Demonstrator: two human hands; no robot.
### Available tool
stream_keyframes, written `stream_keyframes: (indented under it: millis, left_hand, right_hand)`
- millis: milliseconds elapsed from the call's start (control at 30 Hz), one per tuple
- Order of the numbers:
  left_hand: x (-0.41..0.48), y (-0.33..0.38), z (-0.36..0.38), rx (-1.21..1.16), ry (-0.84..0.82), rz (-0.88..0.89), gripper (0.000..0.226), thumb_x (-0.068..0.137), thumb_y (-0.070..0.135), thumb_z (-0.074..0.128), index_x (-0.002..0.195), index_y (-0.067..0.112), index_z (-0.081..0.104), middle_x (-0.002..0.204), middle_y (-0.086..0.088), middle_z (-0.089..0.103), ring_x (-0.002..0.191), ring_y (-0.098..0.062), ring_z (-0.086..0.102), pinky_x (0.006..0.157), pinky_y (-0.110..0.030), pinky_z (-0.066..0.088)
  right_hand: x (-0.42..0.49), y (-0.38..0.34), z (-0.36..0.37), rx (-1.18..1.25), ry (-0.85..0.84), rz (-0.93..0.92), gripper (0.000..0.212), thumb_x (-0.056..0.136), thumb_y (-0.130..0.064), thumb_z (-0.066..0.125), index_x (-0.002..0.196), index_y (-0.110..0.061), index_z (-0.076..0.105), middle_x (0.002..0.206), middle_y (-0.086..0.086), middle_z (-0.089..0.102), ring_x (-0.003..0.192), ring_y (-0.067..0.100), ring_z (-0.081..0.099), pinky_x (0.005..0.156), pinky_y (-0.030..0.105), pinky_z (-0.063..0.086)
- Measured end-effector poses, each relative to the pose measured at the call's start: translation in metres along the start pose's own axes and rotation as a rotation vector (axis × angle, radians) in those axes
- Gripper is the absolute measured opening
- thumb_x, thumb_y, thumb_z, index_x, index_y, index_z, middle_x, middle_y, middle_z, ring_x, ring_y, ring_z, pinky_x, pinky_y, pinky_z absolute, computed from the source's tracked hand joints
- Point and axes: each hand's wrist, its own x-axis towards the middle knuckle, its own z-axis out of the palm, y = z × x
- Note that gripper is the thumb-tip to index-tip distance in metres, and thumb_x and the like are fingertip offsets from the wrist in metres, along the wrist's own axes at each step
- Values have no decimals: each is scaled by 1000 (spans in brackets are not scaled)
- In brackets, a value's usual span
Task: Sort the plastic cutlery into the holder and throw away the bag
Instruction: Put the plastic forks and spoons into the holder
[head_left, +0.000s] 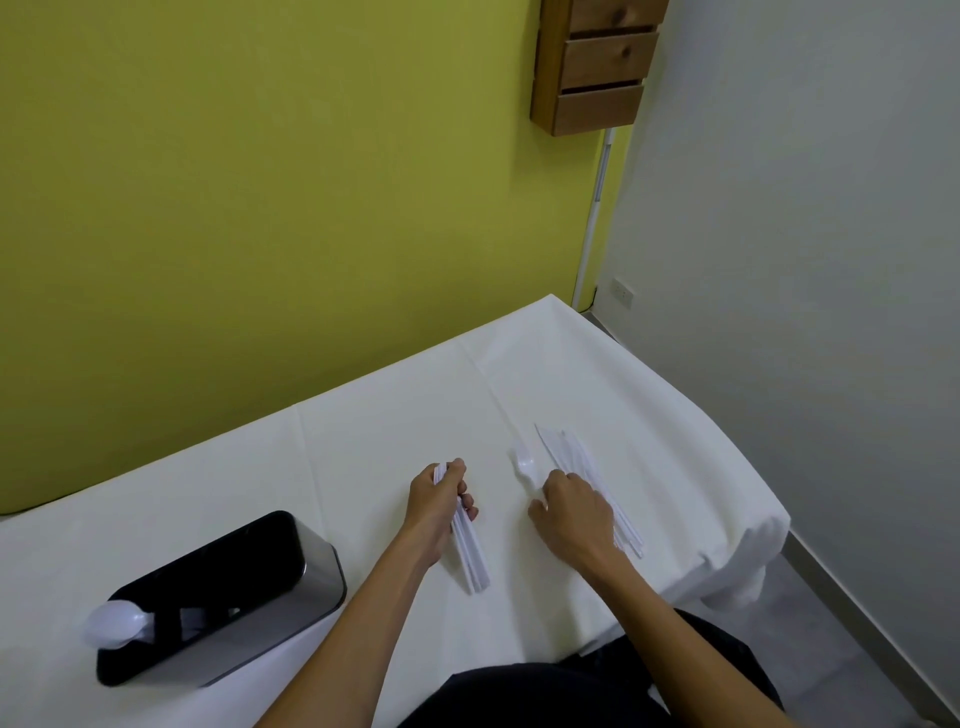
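Left hand (439, 506) curled round bundle (471, 558) of white cutlery, gripping it near top; lower ends of bundle rest on table (363, 415). Right hand (569, 512) lies palm down on loose pile (574, 457) of white cutlery at right part of table; cannot tell whether fingers grasp anything. Spoon (524, 466) on table just beside right thumb. Holder (296, 608), dark inside with metal wall, stands well left of hands. Second spoon (117, 623) upright in holder's near end.
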Motion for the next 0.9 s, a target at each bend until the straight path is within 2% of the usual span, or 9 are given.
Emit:
stream_keyframes:
  millis: [167,267,333,467,533,633,700,800,900]
  left_hand:
    - [-3,2,2,142,-9,3,37,87,55,67,98,20,59,81,-1,61,72,-18,60,71,-34,54]
    - [-5,5,8,48,-11,50,21,95,36,64,104,17,64,97,-6,69,84,-18,66,73,-34,55]
    - [-8,8,11,-36,35,85,15,98,25,60,94,11,62,82,-8,66,71,-19,63,72,-37,56]
    - [-16,24,11,-280,163,138,23,99,28,61,93,5,58,65,-5,52,51,-15,60,79,-43,61]
    - [-25,33,14,-381,189,182,31,97,33,62,96,2,59,63,-4,52,47,-12,61,78,-42,61]
    - [-47,41,18,-388,215,233,38,96,42,61,84,7,55,51,3,55,49,-14,65,74,-40,60]
    - [-60,49,13,-382,237,296,38,97,42,59,77,10,53,47,6,53,46,-13,62,71,-40,58]
    - [-78,69,-7,-402,272,399,39,99,41,57,71,15,50,47,8,49,40,-12,49,61,-38,50]
    - [-97,87,-42,-422,313,502,41,99,42,57,69,17,46,48,8,44,41,-14,42,53,-30,41]
  right_hand:
    - [-17,-22,-9,406,-133,-133,14,84,-34,65,90,-22,65,84,-8,68,76,8,63,67,27,51]
    - [-23,-32,-14,448,-192,-242,17,84,-40,67,91,-24,70,85,-11,71,73,3,62,66,22,50]
    - [-26,-32,-16,484,-173,-233,22,85,-46,67,92,-25,72,86,-13,72,77,0,63,68,20,50]
    - [-33,-32,-20,604,-43,12,39,95,-56,50,93,-20,65,89,-11,66,82,5,61,68,22,45]
    - [-35,-39,-24,817,-153,211,47,100,-57,37,104,-16,60,101,0,64,91,17,63,74,29,53]
    - [-35,-68,-31,1383,-437,486,45,106,-43,33,119,-5,54,113,12,61,103,29,63,80,38,56]
    - [-40,-88,-37,1535,-484,548,35,106,-31,39,118,-2,54,115,16,60,98,32,63,89,43,55]
    - [-47,-113,-40,1586,-502,505,23,98,-5,44,108,6,61,118,21,62,102,34,64,102,47,51]
    - [-53,-144,-35,1412,-516,294,29,93,2,44,111,12,64,123,25,64,114,38,62,95,42,55]
